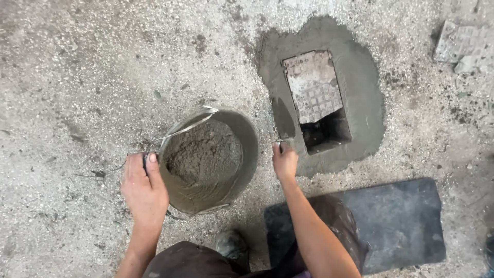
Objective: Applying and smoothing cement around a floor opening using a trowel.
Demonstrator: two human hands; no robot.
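My left hand (143, 186) grips the rim of a grey bucket (248, 135) at its left side, where the wire handle (181, 129) meets it. The bucket is tilted and holds a heap of damp grey mortar (205, 153). My right hand (284, 160) is closed around the handle of a trowel whose blade (283, 119) rests on the wet mortar patch (360, 98). That patch surrounds a rectangular opening (327, 134) in the floor, partly covered by a patterned tile (314, 85).
A dark flat mat (401, 221) lies on the rough concrete floor (77, 77) under my right knee. A shoe (231, 246) shows below the bucket. A broken patterned tile piece (465, 45) lies at the upper right.
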